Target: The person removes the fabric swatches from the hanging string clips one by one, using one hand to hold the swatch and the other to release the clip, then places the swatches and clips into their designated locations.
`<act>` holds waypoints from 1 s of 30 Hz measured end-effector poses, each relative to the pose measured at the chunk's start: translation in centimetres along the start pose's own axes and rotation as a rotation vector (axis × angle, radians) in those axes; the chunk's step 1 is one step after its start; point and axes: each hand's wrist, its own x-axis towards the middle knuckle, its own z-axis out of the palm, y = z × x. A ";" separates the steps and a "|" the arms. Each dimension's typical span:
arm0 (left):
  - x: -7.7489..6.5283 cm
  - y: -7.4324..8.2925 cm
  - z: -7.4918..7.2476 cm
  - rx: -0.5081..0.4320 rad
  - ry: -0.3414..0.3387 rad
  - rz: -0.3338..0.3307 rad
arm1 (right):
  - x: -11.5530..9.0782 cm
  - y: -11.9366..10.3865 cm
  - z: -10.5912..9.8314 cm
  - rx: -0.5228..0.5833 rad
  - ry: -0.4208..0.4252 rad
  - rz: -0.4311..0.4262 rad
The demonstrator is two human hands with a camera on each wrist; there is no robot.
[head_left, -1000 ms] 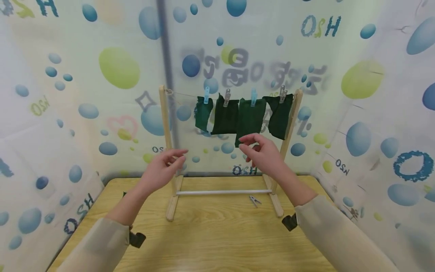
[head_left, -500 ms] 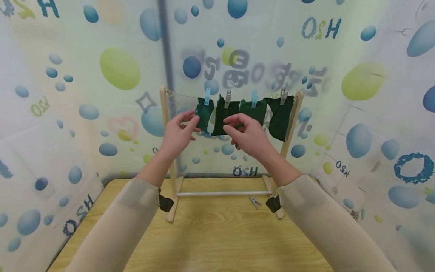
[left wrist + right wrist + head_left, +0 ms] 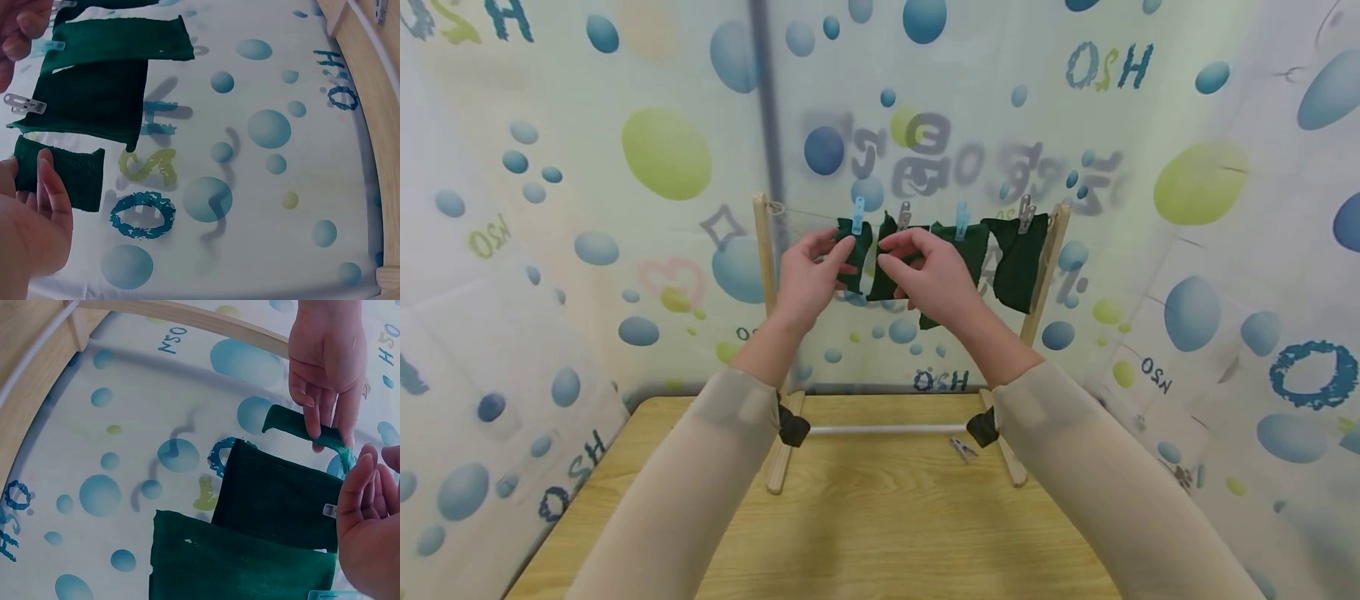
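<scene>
My left hand (image 3: pixel 808 279), fingers relaxed, is at the small green cloth (image 3: pixel 862 252) hanging leftmost on the string, its fingertips overlapping the cloth. A blue clothespin (image 3: pixel 857 215) holds that cloth up. In the right wrist view, fingers of the left hand (image 3: pixel 331 356) reach over the same cloth (image 3: pixel 294 422). Loosely bent, my right hand (image 3: pixel 936 275) hovers in front of the second, darker green cloth (image 3: pixel 881 289), partly hiding it. A grey clothespin (image 3: pixel 905 215) clips this one. The left wrist view shows the dark cloth (image 3: pixel 90 103) hanging beside the small one (image 3: pixel 84 178).
Farther right hang a third green cloth (image 3: pixel 966 250) with a blue clothespin (image 3: pixel 962 221) and a fourth (image 3: pixel 1021 271) with a grey one (image 3: pixel 1026 214). Wooden posts (image 3: pixel 764 250) hold the string. On the table (image 3: pixel 880 517), a loose grey clothespin (image 3: pixel 962 449) lies near the white bar (image 3: pixel 887 430).
Both hands have risen from below toward the hanging cloths. The left moved up and right to the leftmost cloth; the right moved up and left in front of the second.
</scene>
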 end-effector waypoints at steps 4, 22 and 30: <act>0.1 0.2 0.3 -0.051 0.044 -0.015 | 0.8 -0.7 0.3 -0.006 0.003 -0.007; -0.2 -0.6 -0.1 -0.034 0.094 -0.048 | 4.1 -2.5 2.7 -0.039 0.033 0.032; -0.5 -1.2 0.0 -0.045 0.093 -0.031 | 4.9 -2.7 3.7 -0.094 -0.008 0.095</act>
